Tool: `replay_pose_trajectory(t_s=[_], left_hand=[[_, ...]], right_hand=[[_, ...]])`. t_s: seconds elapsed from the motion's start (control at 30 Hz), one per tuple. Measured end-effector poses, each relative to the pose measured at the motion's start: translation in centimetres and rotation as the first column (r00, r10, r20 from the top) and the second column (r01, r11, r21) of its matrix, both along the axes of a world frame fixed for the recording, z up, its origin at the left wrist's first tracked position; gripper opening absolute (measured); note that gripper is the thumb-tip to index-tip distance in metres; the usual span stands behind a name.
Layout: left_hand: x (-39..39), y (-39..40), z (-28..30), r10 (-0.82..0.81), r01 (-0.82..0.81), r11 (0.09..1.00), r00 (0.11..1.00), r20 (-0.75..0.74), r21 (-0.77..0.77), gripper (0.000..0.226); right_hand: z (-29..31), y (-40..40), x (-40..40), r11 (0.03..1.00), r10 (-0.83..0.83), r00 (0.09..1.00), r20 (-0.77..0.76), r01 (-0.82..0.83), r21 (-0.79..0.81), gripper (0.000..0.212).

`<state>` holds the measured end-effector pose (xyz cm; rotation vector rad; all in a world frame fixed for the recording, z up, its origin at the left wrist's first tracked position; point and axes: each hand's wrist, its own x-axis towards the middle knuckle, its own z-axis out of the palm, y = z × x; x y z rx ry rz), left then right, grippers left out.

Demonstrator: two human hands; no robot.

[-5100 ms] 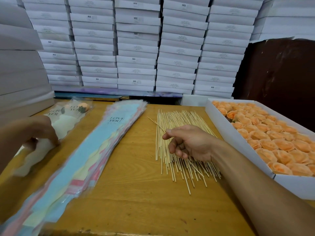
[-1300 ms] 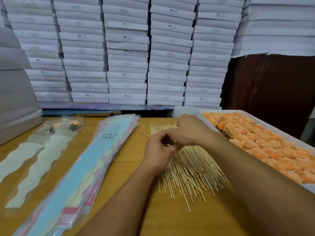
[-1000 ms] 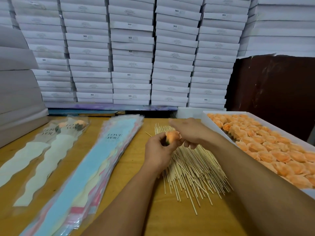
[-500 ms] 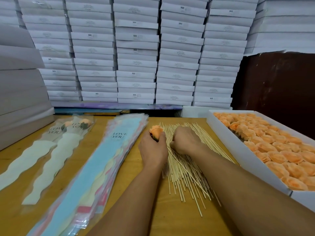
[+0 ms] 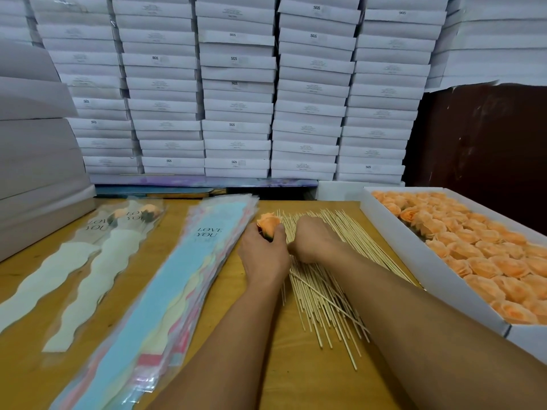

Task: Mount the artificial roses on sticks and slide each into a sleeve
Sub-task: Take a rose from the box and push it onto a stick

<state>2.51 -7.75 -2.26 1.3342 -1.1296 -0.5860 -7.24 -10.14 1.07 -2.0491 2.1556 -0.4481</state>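
One peach rose (image 5: 268, 222) is gripped in the left hand (image 5: 264, 255), bloom pointing away from the person, green base tucked into the fingers, held at the left edge of the stick pile (image 5: 322, 276); no stick in it yet as far as I can see. Petals look soft and layered, probably foam or fabric, so likely crushable if squeezed hard. Right hand (image 5: 310, 239) sits on the stick pile just right of the rose, fingers curled down into the sticks, apparently pinching one, but which stick is hidden under the knuckles, so contact is a guess. Progress: early. Two finished sleeved roses (image 5: 88, 261) lie well left of the stick pile, clear wrap with cream wavy insert and "LOVE YOU" print, peach heads at the far end. Between them and the pile, a thick stack of empty sleeves (image 5: 177, 279), top one light blue. Right of the pile, a white tray (image 5: 414, 261) packed with peach roses (image 5: 488, 255), nearly full, so the bulk of the job is left. Sticks are thin, pale wood, fanned loosely, near ends splayed and crossing; picking just one could drag neighbours. Step in hand: mounting this rose, then sleeving. All of it sits on a yellow-brown worktop (image 5: 296, 380); behind the pile, stacked white boxes (image 5: 236, 99) fill the wall.
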Motion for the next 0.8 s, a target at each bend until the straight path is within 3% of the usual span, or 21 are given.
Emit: replay_pose_trajectory(t_s=[0.2,0.33,0.37,0.43,0.5,0.67,0.8], left_hand=[[0.0,-0.4,0.1,-0.013,0.014,1.0,0.998,-0.057,0.022,0.023],[-0.2,-0.5,0.1,-0.038,0.044,0.998,0.988,-0.147,0.035,0.02],[-0.2,-0.5,0.1,-0.047,0.055,0.998,0.983,-0.175,0.04,0.019],[-0.2,-0.4,0.2,-0.073,0.092,0.994,0.963,-0.259,0.061,0.017],[-0.2,-0.5,0.3,-0.104,0.139,0.988,0.923,-0.37,0.07,0.019],[-0.1,-0.3,0.9,-0.154,0.214,0.976,0.822,-0.549,0.048,0.02],[0.1,0.0,1.5,-0.211,0.287,0.958,0.706,-0.676,0.0,0.017]], right_hand=[[0.0,0.7,-1.8,0.996,-0.085,0.939,0.333,0.08,0.029,0.031],[0.2,2.7,-3.3,0.985,-0.074,0.794,0.604,-0.037,0.17,0.005],[0.4,3.2,-3.6,0.98,-0.07,0.764,0.641,-0.069,0.189,0.009],[0.8,3.9,-4.1,0.966,-0.066,0.713,0.698,-0.131,0.225,0.028],[1.1,4.5,-4.4,0.949,-0.059,0.684,0.727,-0.188,0.254,0.034],[0.9,5.6,-4.4,0.948,-0.022,0.702,0.712,-0.21,0.237,0.012],[0.9,5.7,-4.6,0.967,-0.009,0.641,0.767,-0.189,0.17,0.014]])
